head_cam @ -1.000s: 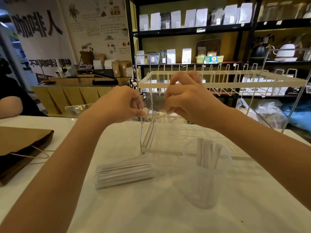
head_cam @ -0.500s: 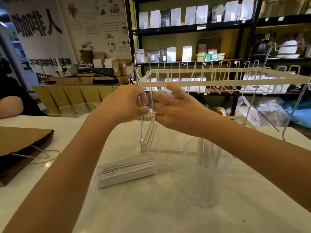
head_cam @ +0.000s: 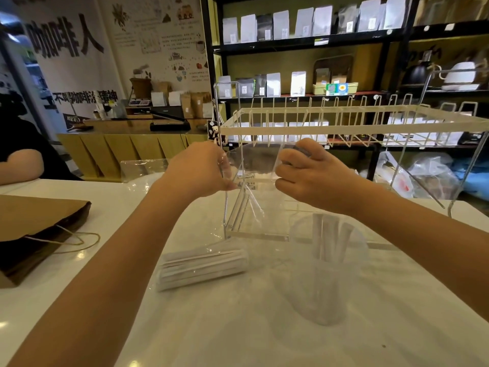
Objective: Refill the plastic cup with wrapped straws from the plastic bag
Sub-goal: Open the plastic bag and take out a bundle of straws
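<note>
Since there's only the head view, here goes: left hand [head_cam: 201, 170] and right hand [head_cam: 309, 176] each pinch a side of the clear plastic bag [head_cam: 251, 165], holding its mouth up above the counter [head_cam: 238, 327]. Wrapped straws [head_cam: 203, 263] lie bagged mid-counter. The plastic cup [head_cam: 328, 271], nearer the right edge, holds only a few. Looks like barely started, refill all still to do.
</note>
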